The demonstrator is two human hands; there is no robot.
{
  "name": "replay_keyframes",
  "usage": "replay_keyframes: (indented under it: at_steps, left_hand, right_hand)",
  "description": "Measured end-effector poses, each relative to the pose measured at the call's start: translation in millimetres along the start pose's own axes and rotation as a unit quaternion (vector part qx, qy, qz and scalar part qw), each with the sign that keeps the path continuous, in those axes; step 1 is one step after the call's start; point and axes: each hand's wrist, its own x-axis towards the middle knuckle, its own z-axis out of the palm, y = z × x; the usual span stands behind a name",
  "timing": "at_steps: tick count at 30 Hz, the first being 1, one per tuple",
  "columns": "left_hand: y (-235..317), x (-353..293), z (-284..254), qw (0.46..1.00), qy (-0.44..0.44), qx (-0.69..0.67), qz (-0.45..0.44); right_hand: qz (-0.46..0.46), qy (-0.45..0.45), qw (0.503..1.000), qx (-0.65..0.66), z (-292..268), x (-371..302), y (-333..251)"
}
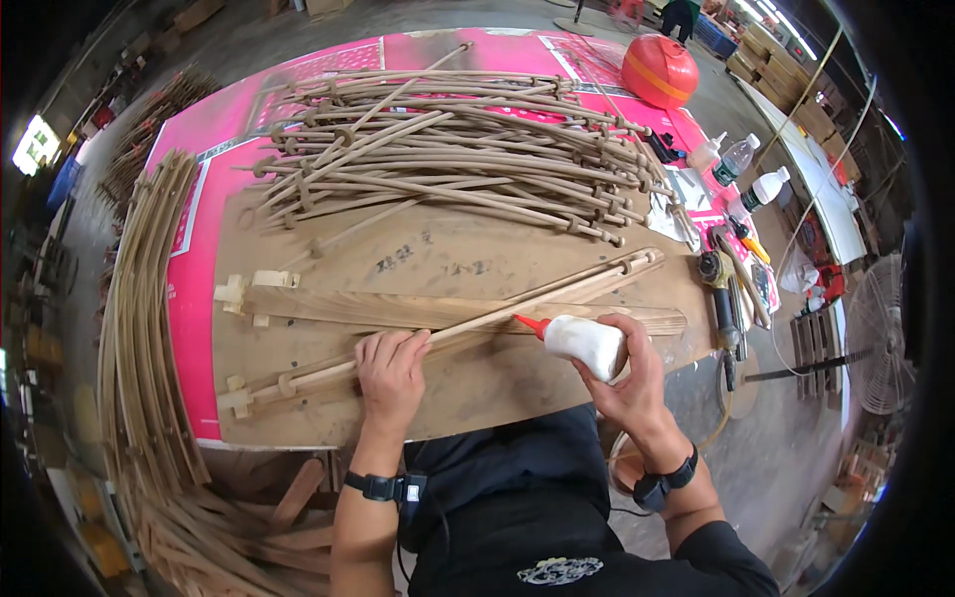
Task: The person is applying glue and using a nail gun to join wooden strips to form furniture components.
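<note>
My right hand (635, 390) is wrapped round a white squeeze bottle (582, 344) with a red nozzle. The bottle lies tilted in the air, its tip pointing left, close to a long wooden rod (489, 316). Near the rod's lower left part, my left hand (391, 380) has its fingers closed over it. A ring-like collar shows at each end of the rod, which slants up to the right. Beneath and beyond it lie flat wooden strips (358, 303), with small pale blocks (237, 293) at their left ends.
Many collared rods (448, 159) are heaped on the table's far half. Long strips (149, 298) stand stacked along the left edge. At the right are a power tool (720, 289), clear plastic bottles (736, 159) and a red helmet-like dome (660, 72). A fan (885, 338) stands beyond.
</note>
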Motion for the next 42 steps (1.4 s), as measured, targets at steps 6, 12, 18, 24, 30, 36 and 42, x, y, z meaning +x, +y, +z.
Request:
replay_keyframes:
  at_steps: [6,12,18,24,30,36,42]
  left_hand:
    - [-1,0,0,1.0,0.004,-0.005,0.001]
    - [-6,-4,1,1.0,0.014,-0.001,0.0]
    - [-7,-6,12,1.0,0.012,-0.003,0.022]
    - [-3,-2,2,1.0,0.016,-0.013,0.02]
    - [-4,4,-2,0.998,0.022,-0.045,0.024]
    - [-1,4,-9,0.999,-0.03,-0.042,0.008]
    - [4,8,-17,0.999,-0.026,-0.034,0.01]
  right_hand:
    - [0.045,-0.025,0.995,0.088,-10,-12,-12]
    - [0.064,-0.066,0.961,0.261,6,-20,-32]
    - [0.027,-0.143,0.931,0.334,65,-28,-65]
    - [-0.134,-0.167,0.947,0.241,114,-5,-105]
    - [-0.178,-0.184,0.934,0.25,143,5,-124]
    - [-0.18,-0.207,0.94,0.203,158,10,-132]
    - [-0.184,-0.213,0.935,0.214,168,11,-134]
